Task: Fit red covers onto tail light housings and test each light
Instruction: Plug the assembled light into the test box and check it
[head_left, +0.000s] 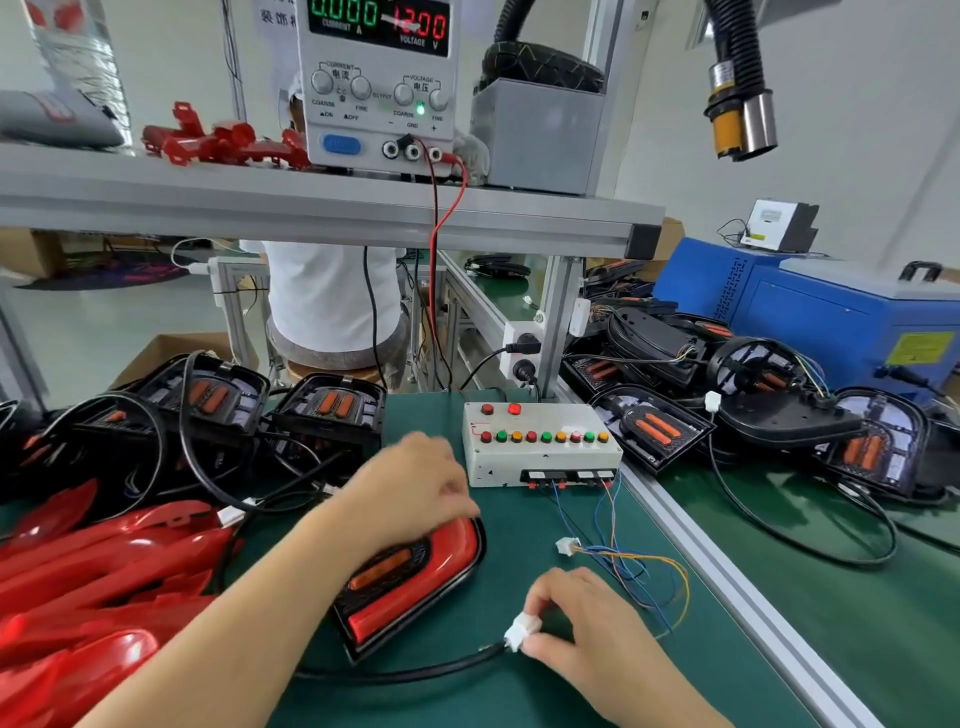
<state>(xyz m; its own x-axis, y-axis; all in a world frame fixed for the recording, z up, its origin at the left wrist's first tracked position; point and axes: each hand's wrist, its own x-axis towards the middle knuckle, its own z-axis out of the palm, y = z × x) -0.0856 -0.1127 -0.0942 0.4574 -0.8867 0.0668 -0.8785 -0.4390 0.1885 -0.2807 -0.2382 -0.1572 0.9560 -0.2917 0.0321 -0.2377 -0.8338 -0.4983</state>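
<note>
Pinching the white connector (522, 630) between thumb and fingertips of my right grip (576, 621). Left grip (415, 486) is curled over the far end of the covered tail light (415, 577), steadying it on the counter (519, 519). It is probably light and stiff, with a glossy cover that could slip, so hold the black rim. Take the plug by its body, not the wires.

Count:
- one covered light
- one test box (540, 441)
- one loose box plug (566, 545)
- two bare housings (332, 405) clear on the left, more on the right
- red covers (104, 571) heaped, uncountable

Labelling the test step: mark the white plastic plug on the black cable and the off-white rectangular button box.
White plastic plug (521, 630): head view, its exposed body.
Off-white rectangular button box (545, 453): head view, bare top face.
</note>
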